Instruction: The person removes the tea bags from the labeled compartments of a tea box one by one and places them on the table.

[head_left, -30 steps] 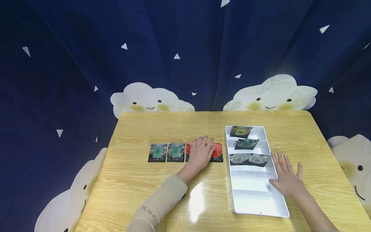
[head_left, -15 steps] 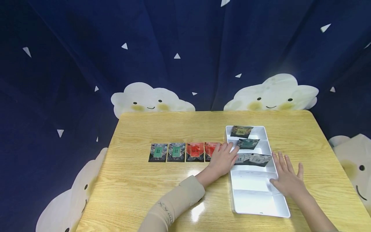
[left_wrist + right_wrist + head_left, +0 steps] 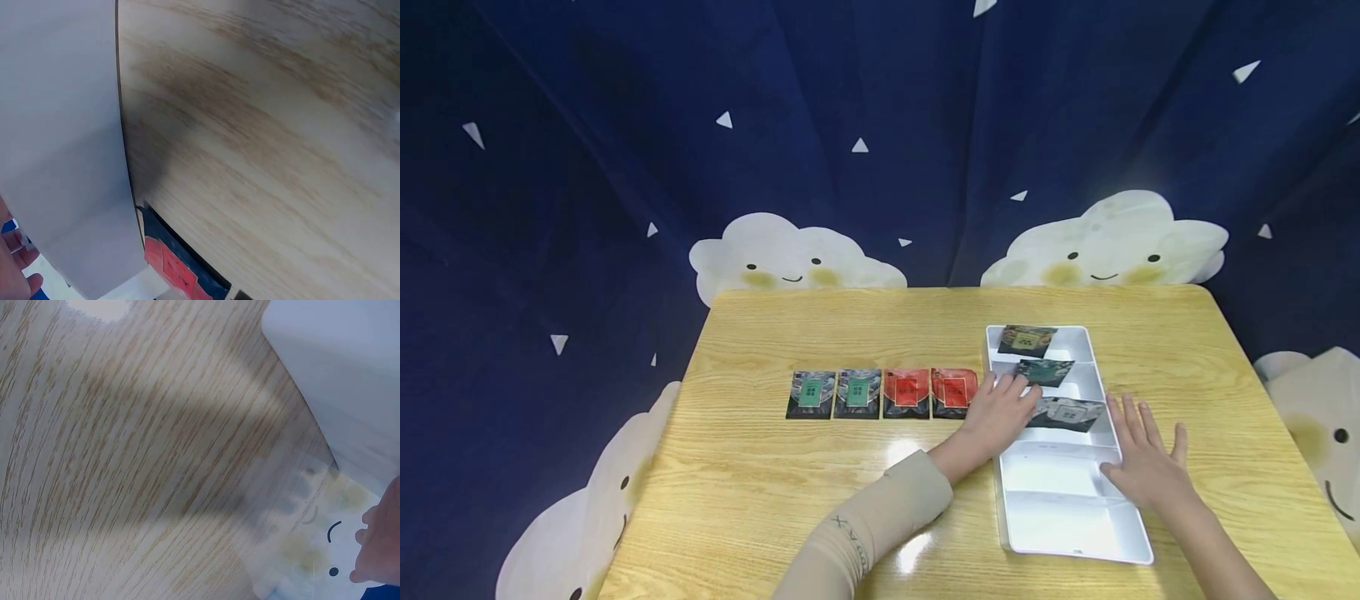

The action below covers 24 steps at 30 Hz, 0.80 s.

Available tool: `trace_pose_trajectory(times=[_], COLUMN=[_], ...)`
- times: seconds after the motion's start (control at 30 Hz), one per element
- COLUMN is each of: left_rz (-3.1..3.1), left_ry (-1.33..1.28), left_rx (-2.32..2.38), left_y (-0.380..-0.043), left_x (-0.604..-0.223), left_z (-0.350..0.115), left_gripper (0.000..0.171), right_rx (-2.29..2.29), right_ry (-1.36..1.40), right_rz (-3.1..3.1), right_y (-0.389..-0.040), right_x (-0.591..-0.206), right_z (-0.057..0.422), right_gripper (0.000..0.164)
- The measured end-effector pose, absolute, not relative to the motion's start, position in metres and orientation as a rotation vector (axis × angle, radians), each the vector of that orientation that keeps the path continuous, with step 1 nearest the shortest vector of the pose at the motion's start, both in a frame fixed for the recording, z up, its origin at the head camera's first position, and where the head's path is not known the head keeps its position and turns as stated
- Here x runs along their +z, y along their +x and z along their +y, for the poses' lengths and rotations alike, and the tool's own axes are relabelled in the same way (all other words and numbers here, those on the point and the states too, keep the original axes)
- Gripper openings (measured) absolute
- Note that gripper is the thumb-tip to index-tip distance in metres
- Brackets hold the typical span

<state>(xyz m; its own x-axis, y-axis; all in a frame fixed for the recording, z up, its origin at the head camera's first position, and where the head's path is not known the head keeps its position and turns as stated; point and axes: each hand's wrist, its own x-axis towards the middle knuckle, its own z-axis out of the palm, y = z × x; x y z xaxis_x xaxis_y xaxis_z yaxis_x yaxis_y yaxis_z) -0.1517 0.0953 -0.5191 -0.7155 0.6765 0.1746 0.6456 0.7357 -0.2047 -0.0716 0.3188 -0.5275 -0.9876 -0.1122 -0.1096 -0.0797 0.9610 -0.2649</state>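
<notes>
A white divided box [image 3: 1075,529] stands on the table. My left hand [image 3: 996,417] is over its left rim at the middle compartment, fingertips by the grey-labelled sachets [image 3: 1075,412] leaning there and hiding part of them. In the left wrist view, a gap shows between thumb and fingers of my left hand [image 3: 14,269]. My right hand [image 3: 1150,462] lies with spread fingers along the box's right wall, thumb at the rim. A green-patterned sachet [image 3: 1047,372] and a yellow-labelled sachet [image 3: 1028,340] lean in the two far compartments.
Left of the box, two green-labelled sachets [image 3: 811,394] and two red sachets [image 3: 906,393] lie in a row on the wooden table [image 3: 760,500]. A dark blue curtain [image 3: 820,100] with cloud prints hangs behind the table.
My left hand has moved right, off the red sachets and over the box's left rim to the grey-labelled sachets. My right hand has stayed at the box's right side.
</notes>
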Motion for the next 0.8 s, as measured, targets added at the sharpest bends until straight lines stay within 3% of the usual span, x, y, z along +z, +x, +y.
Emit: trace_pose_trajectory(times=[0.17,0.8], left_rz=[-2.708,-2.67], left_ry=[-1.084,-1.123], left_rx=[0.216,0.251], left_y=[-0.1491,-0.1467], left_x=[-0.5194,-0.5212], left_z=[0.0984,0.0991], left_gripper=[0.022,0.025], right_rx=[-0.402,-0.41], right_ry=[-0.143,-0.136], right_rz=[2.978,2.98], right_y=[-0.0717,-0.0697], right_x=[-0.5276,-0.528], right_z=[0.3185,0.3184], right_gripper=[0.098,0.098])
